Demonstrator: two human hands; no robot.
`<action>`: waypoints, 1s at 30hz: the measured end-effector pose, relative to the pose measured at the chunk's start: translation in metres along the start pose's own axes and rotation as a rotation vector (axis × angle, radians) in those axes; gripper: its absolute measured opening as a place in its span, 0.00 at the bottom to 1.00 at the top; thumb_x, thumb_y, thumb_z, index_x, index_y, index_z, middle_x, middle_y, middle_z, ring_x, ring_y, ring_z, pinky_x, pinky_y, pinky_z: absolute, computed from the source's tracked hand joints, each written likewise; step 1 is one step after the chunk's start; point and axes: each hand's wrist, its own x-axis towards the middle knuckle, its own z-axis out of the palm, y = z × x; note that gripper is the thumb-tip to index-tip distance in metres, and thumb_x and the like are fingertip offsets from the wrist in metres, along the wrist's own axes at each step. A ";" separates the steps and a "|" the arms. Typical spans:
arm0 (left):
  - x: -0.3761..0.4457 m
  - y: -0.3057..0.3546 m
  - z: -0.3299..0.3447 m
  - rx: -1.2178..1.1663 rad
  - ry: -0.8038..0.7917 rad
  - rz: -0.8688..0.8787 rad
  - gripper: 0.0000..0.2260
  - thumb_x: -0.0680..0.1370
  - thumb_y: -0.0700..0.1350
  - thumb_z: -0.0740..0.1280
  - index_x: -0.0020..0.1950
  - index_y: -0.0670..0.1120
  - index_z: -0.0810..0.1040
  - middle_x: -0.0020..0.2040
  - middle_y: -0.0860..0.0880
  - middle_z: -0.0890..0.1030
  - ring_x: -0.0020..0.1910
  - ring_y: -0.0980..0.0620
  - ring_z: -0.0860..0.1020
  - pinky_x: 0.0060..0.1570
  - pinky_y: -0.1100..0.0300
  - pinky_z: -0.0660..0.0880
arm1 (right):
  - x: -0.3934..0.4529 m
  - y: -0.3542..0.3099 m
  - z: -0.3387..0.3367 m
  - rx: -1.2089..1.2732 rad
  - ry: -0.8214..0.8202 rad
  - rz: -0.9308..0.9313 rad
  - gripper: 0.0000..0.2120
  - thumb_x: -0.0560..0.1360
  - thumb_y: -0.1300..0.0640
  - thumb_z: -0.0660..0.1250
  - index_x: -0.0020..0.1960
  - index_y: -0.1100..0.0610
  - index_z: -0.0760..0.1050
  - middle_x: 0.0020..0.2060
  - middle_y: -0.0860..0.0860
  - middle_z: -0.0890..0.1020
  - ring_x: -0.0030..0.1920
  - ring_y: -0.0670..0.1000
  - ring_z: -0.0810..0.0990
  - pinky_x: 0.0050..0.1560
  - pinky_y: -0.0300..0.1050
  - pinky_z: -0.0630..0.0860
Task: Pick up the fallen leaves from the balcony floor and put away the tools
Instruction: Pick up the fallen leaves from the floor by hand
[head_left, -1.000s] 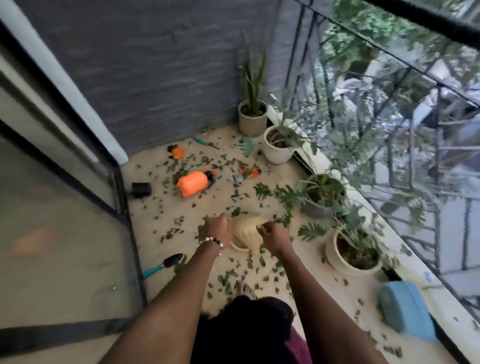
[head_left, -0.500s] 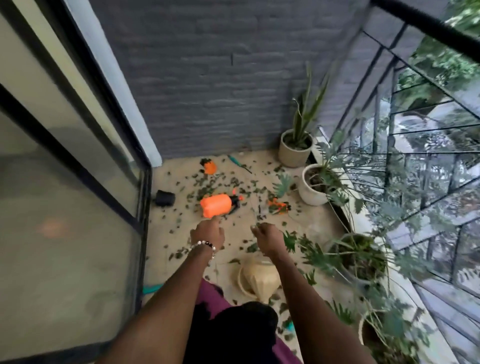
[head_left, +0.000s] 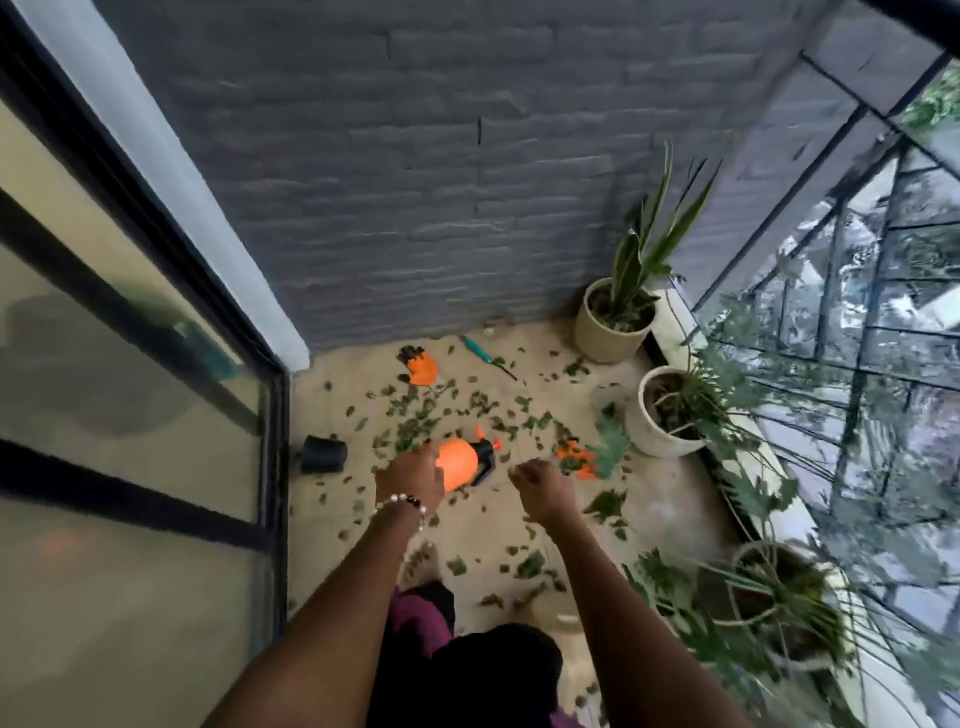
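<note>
Narrow balcony floor (head_left: 670, 499) btwn glass door (head_left: 130, 415) & railing (head_left: 857, 312), pots along R edge, leaves (head_left: 415, 426) scattered, left hand (head_left: 410, 480) & right hand (head_left: 543, 488) apart, fingers loosely curled, holding nothing visible.

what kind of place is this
Most likely a narrow home balcony used for plants. A railing runs along the right side with trees beyond it, a row of potted plants lines that edge, and a sliding glass door on the left leads indoors. Fallen leaves litter the floor.

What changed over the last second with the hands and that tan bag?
Both hands let go of the tan bag, now out of view, and reached forward. The left hand is at the orange sprayer; the right hand hovers beside it. Sprayer, leaves and pots stayed put.
</note>
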 end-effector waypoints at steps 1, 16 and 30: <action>0.019 -0.004 -0.016 0.015 0.008 -0.002 0.15 0.81 0.47 0.58 0.67 0.51 0.73 0.61 0.44 0.79 0.59 0.43 0.76 0.56 0.52 0.74 | 0.015 -0.016 -0.003 0.009 -0.005 0.008 0.13 0.80 0.53 0.61 0.47 0.62 0.78 0.50 0.60 0.82 0.53 0.60 0.79 0.43 0.44 0.70; 0.191 0.044 -0.094 0.027 0.000 0.116 0.13 0.81 0.48 0.60 0.64 0.48 0.75 0.56 0.43 0.81 0.56 0.42 0.78 0.48 0.55 0.73 | 0.145 -0.083 -0.073 0.153 0.176 0.097 0.10 0.78 0.58 0.65 0.43 0.62 0.79 0.41 0.59 0.82 0.42 0.56 0.78 0.45 0.50 0.74; 0.415 0.137 -0.006 -0.088 -0.088 0.040 0.13 0.80 0.47 0.62 0.64 0.47 0.75 0.54 0.43 0.83 0.54 0.42 0.79 0.50 0.51 0.77 | 0.381 0.010 -0.103 0.162 0.059 0.169 0.09 0.77 0.61 0.64 0.51 0.61 0.82 0.48 0.57 0.85 0.48 0.59 0.83 0.44 0.45 0.74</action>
